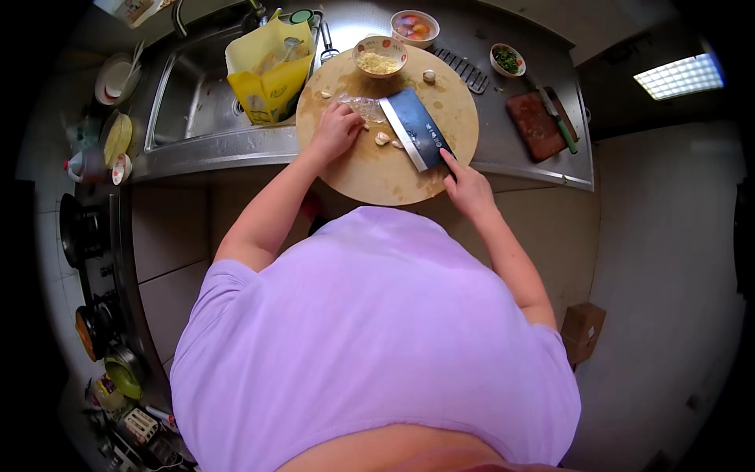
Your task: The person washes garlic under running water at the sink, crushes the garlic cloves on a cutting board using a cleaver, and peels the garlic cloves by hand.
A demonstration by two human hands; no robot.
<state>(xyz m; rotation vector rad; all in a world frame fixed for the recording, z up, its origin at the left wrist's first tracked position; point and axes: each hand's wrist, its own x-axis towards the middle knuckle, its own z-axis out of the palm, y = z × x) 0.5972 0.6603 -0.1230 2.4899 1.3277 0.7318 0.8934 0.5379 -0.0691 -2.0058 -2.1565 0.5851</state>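
Right hand [469, 192] gripped the cleaver [414, 128]; left hand [338, 130] curled over the board [354, 175] beside garlic [382, 138], whether pinching anything could not be told.

Look at the lane along the near edge of the round board [366, 178], running between the left hand [338, 130] and the right hand [470, 191]! Just beyond it, garlic cloves [382, 138] sit in the way, and the cleaver [417, 126] slants across like a barrier. Right of the cleaver, a bare strip of wood, passable, with a garlic bulb [429, 76] near its far end. Far side: 1 bowl [380, 68] blocks. Left: the yellow bag [271, 75] stands between board and sink [185, 98].
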